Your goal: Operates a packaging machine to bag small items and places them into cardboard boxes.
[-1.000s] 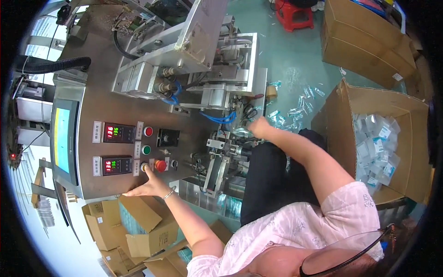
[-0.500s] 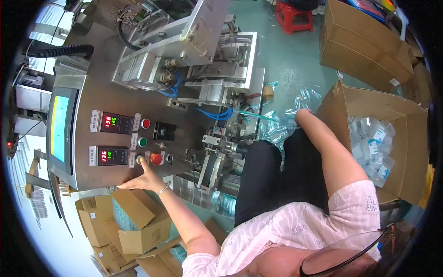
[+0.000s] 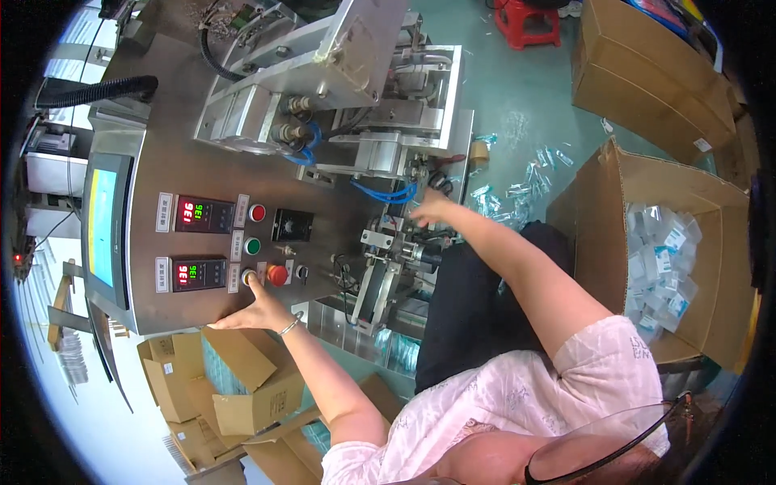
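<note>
My left hand is spread at the lower edge of the steel control panel. One fingertip rests on a round button beside the red mushroom-shaped knob; nothing is held in that hand. My right hand reaches into the machine's metal mechanism, just by the blue air tubes. Its fingers are bent together, and what they hold, if anything, is too small to make out. Two red-and-green digital displays and a tilted touch screen sit left of the buttons.
On my right stands an open carton with clear plastic packs. Teal film scraps litter the green floor. More cartons are at lower left, another carton and a red stool at the far right.
My right hand has come left from the film scraps beside my legs to the mechanism. The teal strip stretched from the machine is no longer visible. My left finger stays on the button.
</note>
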